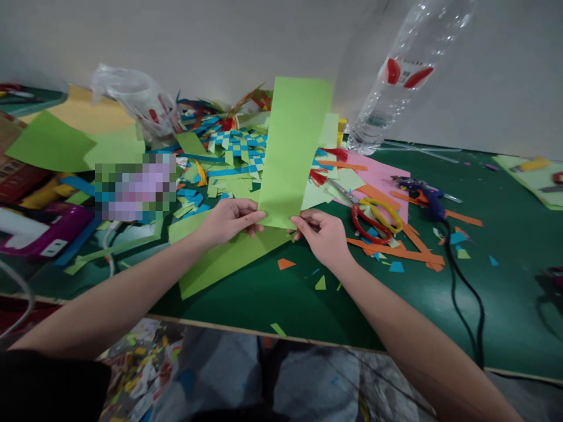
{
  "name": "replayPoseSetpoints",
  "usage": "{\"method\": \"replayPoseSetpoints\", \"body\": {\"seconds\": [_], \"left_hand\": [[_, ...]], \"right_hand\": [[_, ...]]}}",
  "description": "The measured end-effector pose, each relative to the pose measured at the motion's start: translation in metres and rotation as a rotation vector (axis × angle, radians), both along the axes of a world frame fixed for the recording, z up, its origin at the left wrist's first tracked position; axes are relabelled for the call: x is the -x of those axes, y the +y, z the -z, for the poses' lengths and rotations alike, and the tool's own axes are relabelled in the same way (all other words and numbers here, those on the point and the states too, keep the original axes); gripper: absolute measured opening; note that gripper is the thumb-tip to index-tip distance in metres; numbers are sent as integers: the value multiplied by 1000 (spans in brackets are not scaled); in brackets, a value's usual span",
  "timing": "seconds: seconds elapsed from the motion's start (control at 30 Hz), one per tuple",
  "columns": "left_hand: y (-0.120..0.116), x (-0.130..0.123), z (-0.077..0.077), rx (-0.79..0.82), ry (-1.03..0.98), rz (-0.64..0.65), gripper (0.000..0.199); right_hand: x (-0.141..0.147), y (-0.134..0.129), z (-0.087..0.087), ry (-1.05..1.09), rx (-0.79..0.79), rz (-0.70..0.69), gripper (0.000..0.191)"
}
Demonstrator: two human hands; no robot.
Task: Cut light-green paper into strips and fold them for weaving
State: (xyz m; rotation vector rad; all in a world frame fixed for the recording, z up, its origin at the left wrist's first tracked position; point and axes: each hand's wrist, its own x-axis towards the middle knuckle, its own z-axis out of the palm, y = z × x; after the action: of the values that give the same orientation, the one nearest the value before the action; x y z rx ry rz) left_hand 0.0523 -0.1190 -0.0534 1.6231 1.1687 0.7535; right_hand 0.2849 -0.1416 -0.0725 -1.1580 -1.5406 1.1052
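Note:
A long light-green paper strip point(295, 146) stands upright in front of me, pinched at its two lower corners. My left hand point(231, 223) closes thumb and fingers on the lower left corner. On the lower right corner, my right hand point(323, 234) grips in the same way. Beneath the hands a larger green paper sheet point(206, 272) lies on the table. Scissors point(373, 221) with red and yellow handles rest to the right of my right hand. Behind the strip is a heap of blue-and-green woven paper point(241, 143), partly hidden by it.
A plastic bottle point(396, 88) stands at the back right of the green table point(505, 293). Further right of the scissors lies a blue glue gun point(428, 196) with a black cord. A plastic-wrapped cup point(141, 102) stands at the back left. Orange paper strips point(409, 253) and scraps are scattered about.

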Motion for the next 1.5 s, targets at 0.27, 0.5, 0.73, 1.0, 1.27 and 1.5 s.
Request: {"method": "replayPoseSetpoints", "body": {"seconds": [0.27, 0.5, 0.73, 1.0, 1.27, 1.5], "left_hand": [[0, 2, 2, 60, -51, -5, 34], [-4, 1, -1, 18, -40, 7, 36], [-5, 0, -5, -99, 129, 21, 46], [-2, 0, -2, -203, 155, -84, 48], [-4, -1, -5, -201, 155, -106, 48], [-4, -1, -2, -161, 101, -129, 47]], "right_hand": [[-2, 0, 1, -25, -26, -16, 25], [0, -1, -2, 13, -23, 1, 24], [0, -3, -1, 2, -51, -66, 27], [2, -3, 0, 83, 51, -135, 25], [3, -2, -4, 92, 104, -140, 28], [3, -3, -3, 96, 86, -144, 21]]}}
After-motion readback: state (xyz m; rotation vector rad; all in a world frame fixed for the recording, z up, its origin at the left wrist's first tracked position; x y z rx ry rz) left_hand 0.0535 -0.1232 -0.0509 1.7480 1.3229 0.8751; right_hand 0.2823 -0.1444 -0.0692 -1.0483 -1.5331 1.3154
